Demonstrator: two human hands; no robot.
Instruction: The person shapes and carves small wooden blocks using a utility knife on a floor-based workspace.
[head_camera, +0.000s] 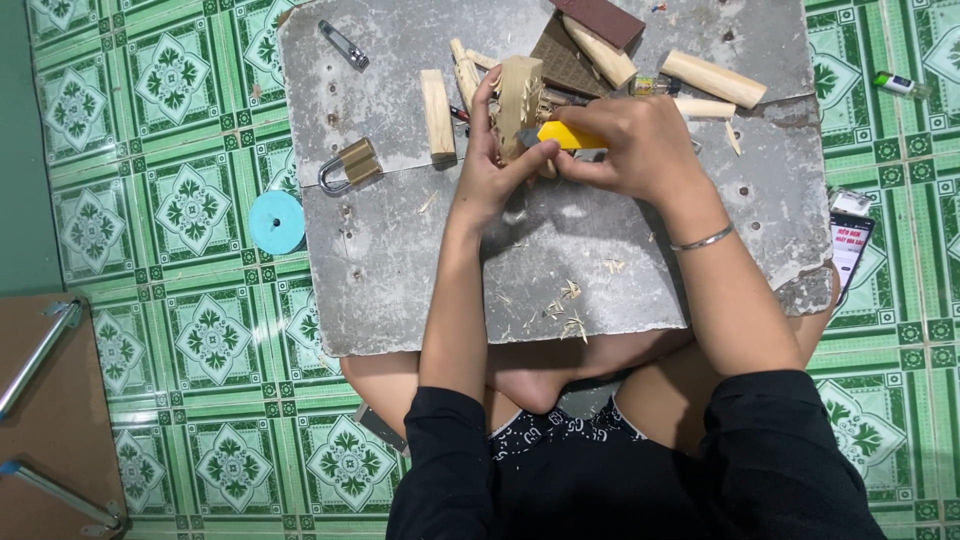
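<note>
My left hand (495, 165) grips a pale carved wooden piece (520, 95), held upright on a grey slab (400, 240) that rests over my crossed legs. My right hand (635, 145) is shut on a yellow-handled utility knife (565, 135), whose tip meets the lower part of the wood beside my left thumb. Fine wood shavings (570, 320) lie scattered on the slab below both hands.
Several wooden sticks (437, 115) and blocks, brown sandpaper sheets (565, 60), a brass padlock (352, 165) and a nail clipper (345, 45) lie on the slab. On the green tiled floor are a blue round lid (276, 222), a phone (850, 245) at right, and a chair (50, 410) at bottom left.
</note>
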